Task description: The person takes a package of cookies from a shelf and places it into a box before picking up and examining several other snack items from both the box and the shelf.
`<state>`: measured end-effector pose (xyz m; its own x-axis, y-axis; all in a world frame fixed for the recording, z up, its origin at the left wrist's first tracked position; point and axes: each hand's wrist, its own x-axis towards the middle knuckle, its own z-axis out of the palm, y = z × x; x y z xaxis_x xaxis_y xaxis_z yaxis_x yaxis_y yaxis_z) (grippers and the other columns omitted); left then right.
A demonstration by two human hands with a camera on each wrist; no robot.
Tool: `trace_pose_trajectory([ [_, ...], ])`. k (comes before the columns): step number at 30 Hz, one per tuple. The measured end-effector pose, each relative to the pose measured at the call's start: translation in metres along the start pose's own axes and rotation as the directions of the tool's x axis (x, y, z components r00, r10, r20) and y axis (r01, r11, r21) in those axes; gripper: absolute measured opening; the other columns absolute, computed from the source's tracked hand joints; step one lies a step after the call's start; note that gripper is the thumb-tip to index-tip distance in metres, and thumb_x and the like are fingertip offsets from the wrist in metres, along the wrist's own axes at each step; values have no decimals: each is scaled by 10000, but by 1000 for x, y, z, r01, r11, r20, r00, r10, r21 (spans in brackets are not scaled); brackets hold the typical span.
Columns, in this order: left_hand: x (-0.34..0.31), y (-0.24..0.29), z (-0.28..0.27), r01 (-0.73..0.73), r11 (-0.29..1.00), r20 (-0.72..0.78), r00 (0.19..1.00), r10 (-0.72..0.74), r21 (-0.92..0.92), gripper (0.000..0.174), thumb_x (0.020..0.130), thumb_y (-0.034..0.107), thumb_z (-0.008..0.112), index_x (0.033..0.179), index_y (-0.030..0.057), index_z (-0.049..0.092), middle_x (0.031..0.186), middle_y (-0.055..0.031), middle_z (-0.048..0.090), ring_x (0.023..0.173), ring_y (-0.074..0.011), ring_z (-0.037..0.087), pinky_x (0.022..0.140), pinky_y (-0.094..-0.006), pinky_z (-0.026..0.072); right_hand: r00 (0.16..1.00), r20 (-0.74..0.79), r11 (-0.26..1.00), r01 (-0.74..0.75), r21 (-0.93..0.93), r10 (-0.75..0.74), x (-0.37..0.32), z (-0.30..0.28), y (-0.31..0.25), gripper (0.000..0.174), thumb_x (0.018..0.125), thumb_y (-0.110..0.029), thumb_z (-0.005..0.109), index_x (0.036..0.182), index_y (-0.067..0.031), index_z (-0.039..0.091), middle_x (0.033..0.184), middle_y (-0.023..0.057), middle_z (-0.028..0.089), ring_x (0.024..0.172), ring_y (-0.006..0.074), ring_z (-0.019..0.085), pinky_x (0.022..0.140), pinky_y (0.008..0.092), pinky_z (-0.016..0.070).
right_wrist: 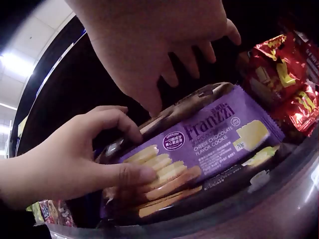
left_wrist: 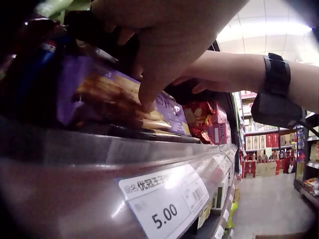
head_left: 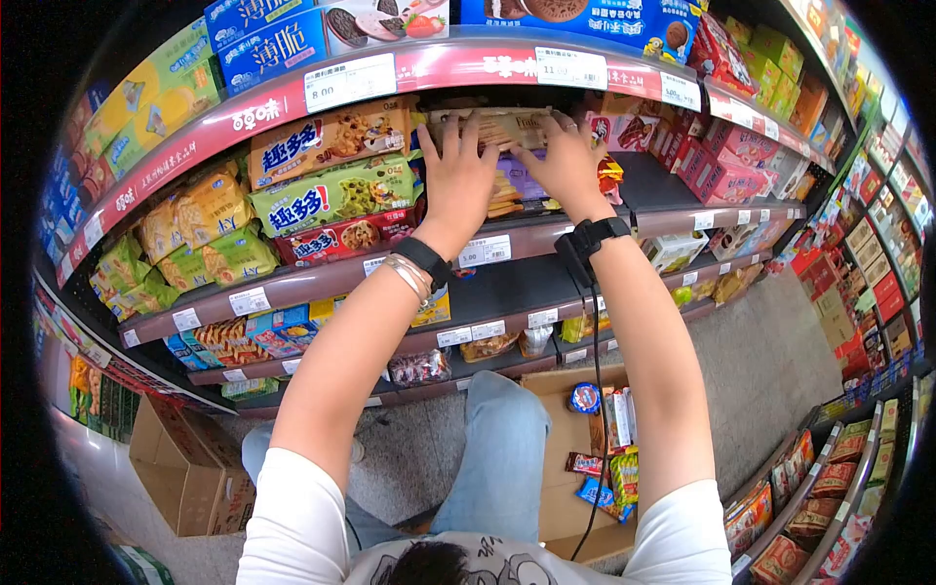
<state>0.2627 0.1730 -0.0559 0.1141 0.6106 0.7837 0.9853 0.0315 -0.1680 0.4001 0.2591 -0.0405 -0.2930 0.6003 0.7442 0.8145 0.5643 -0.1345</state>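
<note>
A purple Franzzi cheese chocolate cookie packet stands at the front of a shelf row, with a dark brown packet right behind it. My left hand reaches in with its fingers spread over a pale Franzzi packet. Its thumb rests on the purple packet's front, while the index finger lies along the top edge behind. Beside it, my right hand extends over the same row, fingers spread and pointing into the shelf. The right thumb tip comes down at the brown packet's top edge.
Red shiny packets sit right of the row; orange, green and red cookie packs are stacked left. A shelf edge with price labels runs in front, another shelf above. A cardboard box with snacks is on the floor.
</note>
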Motion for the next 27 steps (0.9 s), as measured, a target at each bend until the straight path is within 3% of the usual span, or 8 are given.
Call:
trace_pose_trajectory([
  [5,-9,4,-4,-16,998,-13,1000,15,-62,525,644,293,777,1088,98,574,1300,-139,430,1267,-341,326,1045,-640,181,994,-99,995,52,82,-44,-18,1,6,458,743,-356,702,1128,-123,619,1183,98,588,1163,338,463,916,571,327],
  [10,-16,19,-10,-4,988,-161,987,-21,-155,360,739,217,674,1059,95,562,1234,-141,473,1166,-333,401,1000,-556,287,942,-330,958,144,250,-55,-41,-9,0,194,744,-198,687,910,-102,667,920,87,660,1013,280,553,892,427,354],
  [13,-22,38,-19,102,953,-104,985,-137,-286,317,741,217,666,1024,101,584,1203,-115,500,1159,-316,410,987,-521,300,954,-300,912,116,394,8,-67,-18,-5,173,737,-181,693,887,-96,669,919,90,657,989,288,558,857,429,376],
  [14,-25,46,-23,120,936,-141,974,-175,-331,234,770,184,641,971,72,601,1070,-114,597,1053,-284,531,908,-459,394,945,-326,895,130,427,19,-77,-20,-3,147,737,-156,695,862,-86,668,888,91,655,940,295,569,806,416,401],
  [17,-39,70,-13,354,626,231,934,-273,-695,196,795,187,605,945,62,592,914,-117,659,895,-313,621,742,-440,472,955,-262,839,27,543,138,-120,-39,-1,129,749,-149,690,851,-74,663,863,89,655,900,298,578,777,403,418],
  [18,-49,82,-9,336,541,204,935,-290,-771,168,823,196,582,925,64,605,783,-127,670,762,-330,648,651,-408,499,957,-214,843,-54,536,198,-139,-49,-1,129,755,-123,685,864,-61,657,835,96,659,852,297,587,748,387,437],
  [23,-118,159,-8,533,401,521,840,-150,-745,173,841,190,593,915,38,629,802,-129,669,756,-255,666,697,-330,504,890,66,617,-365,697,452,-245,-55,36,136,810,-61,647,933,-4,630,857,114,680,820,187,662,752,300,499],
  [27,-196,227,10,658,310,697,717,19,-686,148,833,182,609,904,54,631,812,-126,676,781,-264,670,698,-343,509,721,307,309,-585,750,621,-377,-24,85,148,840,-64,636,964,14,613,846,66,671,814,110,637,726,245,494],
])
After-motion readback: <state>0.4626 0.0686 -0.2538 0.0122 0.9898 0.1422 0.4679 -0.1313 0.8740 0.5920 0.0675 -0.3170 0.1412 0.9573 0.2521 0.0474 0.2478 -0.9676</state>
